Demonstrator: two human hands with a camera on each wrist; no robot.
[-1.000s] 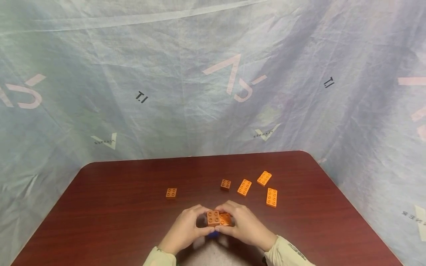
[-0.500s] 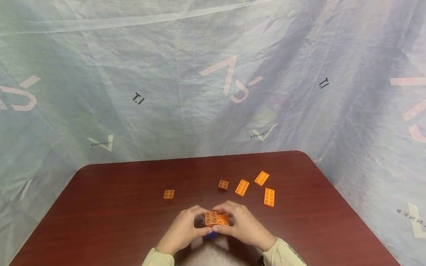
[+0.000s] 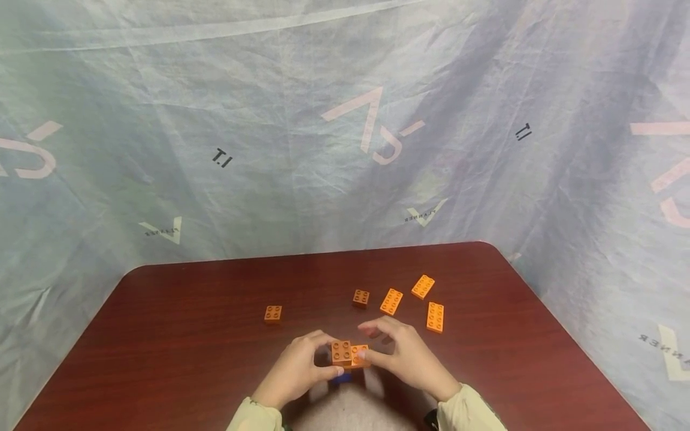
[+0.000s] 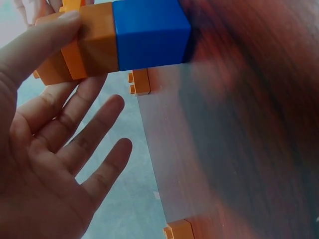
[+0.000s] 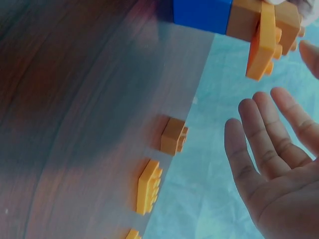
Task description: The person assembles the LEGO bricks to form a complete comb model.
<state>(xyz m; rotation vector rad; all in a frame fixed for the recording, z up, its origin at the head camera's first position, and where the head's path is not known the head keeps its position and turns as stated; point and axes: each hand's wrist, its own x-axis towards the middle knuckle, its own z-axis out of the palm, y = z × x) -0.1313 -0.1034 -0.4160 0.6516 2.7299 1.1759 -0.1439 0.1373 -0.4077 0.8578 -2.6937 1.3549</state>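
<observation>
A small tower of toy building bricks stands between the hands. Its base is a blue brick [image 4: 152, 35], with a brown brick [image 4: 98, 42] above it. A flat orange eight-stud plate [image 5: 261, 47] comes over that and juts out toward the right side. Topping it is a brown four-stud brick [image 3: 341, 352]. My left hand [image 3: 297, 366] pinches the upper part of the tower between thumb and fingers, its other fingers spread in the left wrist view. My right hand [image 3: 408, 354] has its fingers apart from the tower; its thumb overlaps the jutting plate in the head view.
Two brown four-stud bricks lie loose on the dark red table [image 3: 188, 347]: a left brick [image 3: 273, 314] and a middle brick [image 3: 361, 298]. Farther right lie three flat plates: a near plate [image 3: 435, 317], a middle plate [image 3: 391, 301] and a far plate [image 3: 423, 287]. Printed cloth [image 3: 269, 120] hangs behind.
My right hand has let go of the tower and drawn off to the right, its fingers opening and baring the orange plate. My left hand keeps its hold on the tower.
</observation>
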